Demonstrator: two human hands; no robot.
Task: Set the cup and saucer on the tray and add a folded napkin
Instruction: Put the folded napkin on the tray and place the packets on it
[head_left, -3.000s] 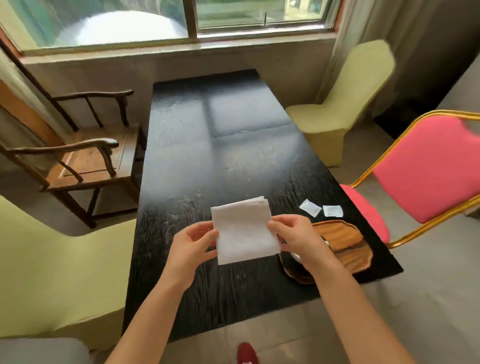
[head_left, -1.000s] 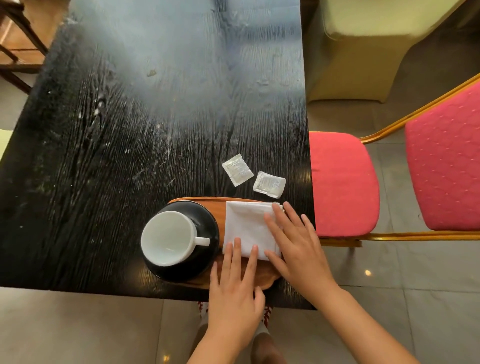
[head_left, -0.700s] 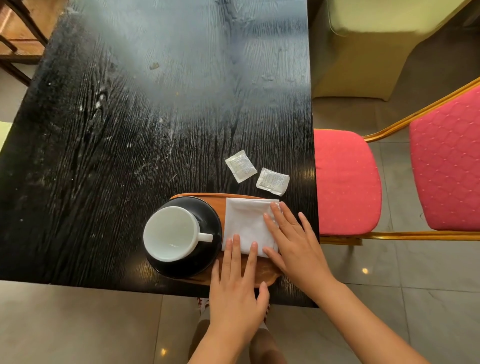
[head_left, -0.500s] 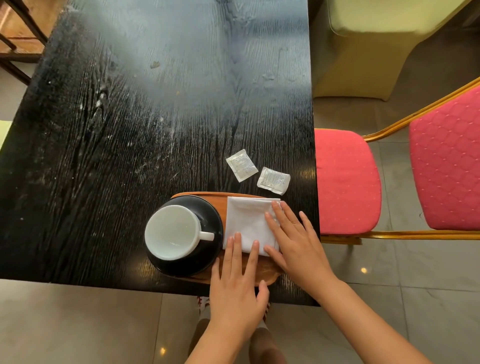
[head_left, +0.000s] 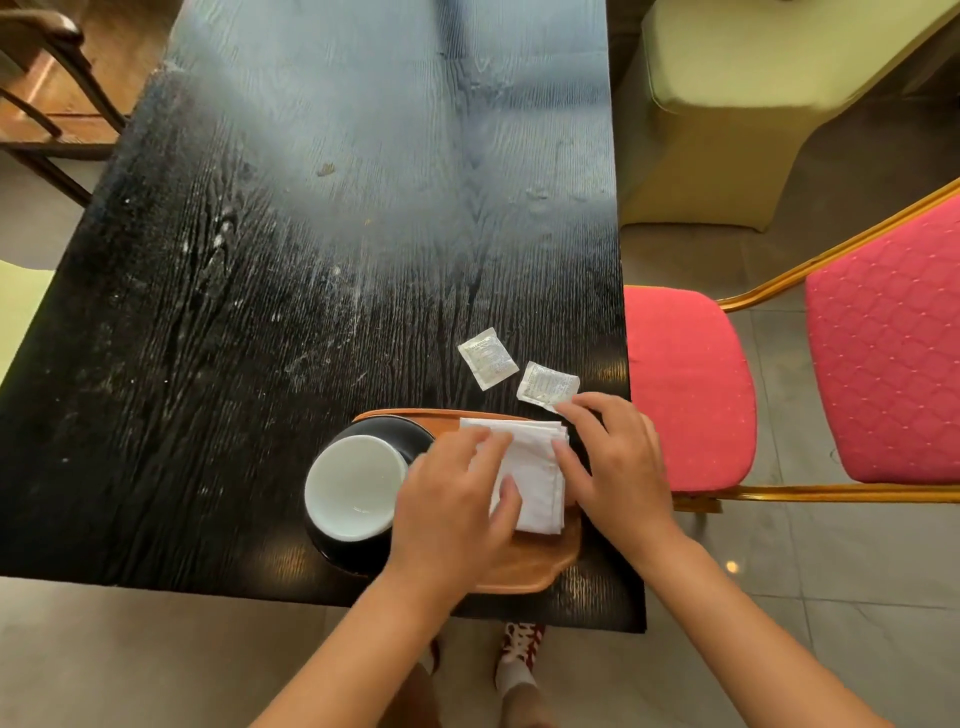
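My left hand lies flat with fingers spread on the left part of the folded white paper napkin, and my right hand rests beside it with loosely opened fingers touching the napkin's right edge; neither hand is closed around anything. The napkin sits on the right half of the oval brown wooden tray, which stands at the near right corner of the black wood-grain bench. On the tray's left half the round white ceramic cup stands upright and empty on the black round saucer, just beside the napkin; my left hand hides the cup's handle. I judge the napkin to be very light, soft and limp, several thin layers that can slide over one another and spring open, so flat pressure from my fingertips suits it better than a pinch, and if I must shift it I would take it at the folded edge with all layers together. The cup and saucer look hard, smooth and breakable, and the cup may skate on the saucer, so I want to keep my left wrist from nudging it. Two small clear plastic sachets lie on the bench just beyond the tray's far edge, one near my right fingertips.
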